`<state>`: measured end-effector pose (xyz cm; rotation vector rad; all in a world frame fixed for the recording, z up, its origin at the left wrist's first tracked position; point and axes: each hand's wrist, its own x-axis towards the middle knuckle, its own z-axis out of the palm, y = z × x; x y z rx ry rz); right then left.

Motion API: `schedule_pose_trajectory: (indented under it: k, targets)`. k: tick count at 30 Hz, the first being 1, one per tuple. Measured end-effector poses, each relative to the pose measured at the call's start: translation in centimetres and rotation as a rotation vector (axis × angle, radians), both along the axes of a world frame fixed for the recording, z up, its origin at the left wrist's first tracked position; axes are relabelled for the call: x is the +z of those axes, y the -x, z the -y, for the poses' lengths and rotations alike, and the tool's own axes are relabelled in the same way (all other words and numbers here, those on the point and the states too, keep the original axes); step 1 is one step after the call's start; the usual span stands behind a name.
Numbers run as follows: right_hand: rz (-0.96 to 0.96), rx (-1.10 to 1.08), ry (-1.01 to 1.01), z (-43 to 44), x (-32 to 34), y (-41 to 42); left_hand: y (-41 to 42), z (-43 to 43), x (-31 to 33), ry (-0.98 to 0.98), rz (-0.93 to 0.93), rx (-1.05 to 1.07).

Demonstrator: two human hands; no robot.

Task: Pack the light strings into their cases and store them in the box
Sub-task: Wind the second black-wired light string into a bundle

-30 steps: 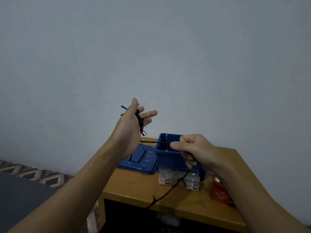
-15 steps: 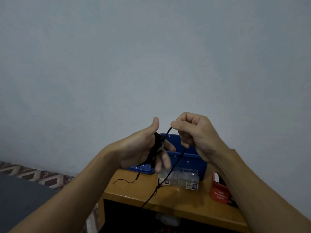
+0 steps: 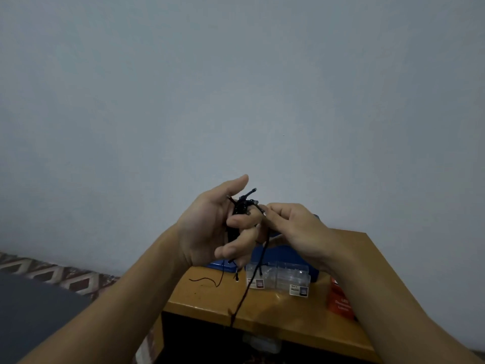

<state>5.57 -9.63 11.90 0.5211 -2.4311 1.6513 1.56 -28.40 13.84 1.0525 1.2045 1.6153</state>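
Winding is the step in hand, I judge: the left hand (image 3: 207,227) holds a dark coil of the light string (image 3: 242,206), its fingers (image 3: 236,222) half curled round the loops and its thumb raised clear. The right hand (image 3: 299,229) pinches the strand just beside the coil with bent fingers. From there the loose length hangs down in front of the clear cases (image 3: 282,278) and over the tabletop (image 3: 265,310) edge, its end out of sight. Both hands are up in front of the blue box (image 3: 287,254), which stands behind the cases. The next move likely calls for another lap round the left hand, fed with even tension so no bulb snags, until the slack is taken up.
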Motion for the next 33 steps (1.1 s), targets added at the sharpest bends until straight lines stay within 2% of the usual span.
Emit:
schedule_pose_trajectory:
  k: [4,7,11,15,21,26,33]
  targets:
    - [0.041,0.009,-0.029,0.3,-0.3,0.0,0.2,-0.1,-0.4,-0.181,0.125,-0.115]
    - [0.073,-0.005,-0.076,0.2,-0.8,0.1,0.2,0.0,-0.2,-0.282,0.145,-0.107]
    - [0.133,0.017,-0.022,0.2,-1.5,0.0,-0.1,-0.1,-0.1,-0.321,0.051,0.062]
    - [0.109,0.021,-0.049,0.5,-1.4,-0.1,-1.2,-0.6,0.2,-0.324,0.021,0.276]
    - [0.204,0.005,-0.084,0.8,-1.6,-0.1,-1.6,-0.7,1.0,-0.395,0.193,0.359]
    - [0.238,0.035,-0.094,0.9,-2.2,0.0,-1.6,-0.8,1.5,-0.46,0.175,0.541]
    - [0.306,0.072,-0.104,0.8,-1.6,-0.4,-1.1,-0.6,1.5,-0.459,0.108,0.62]
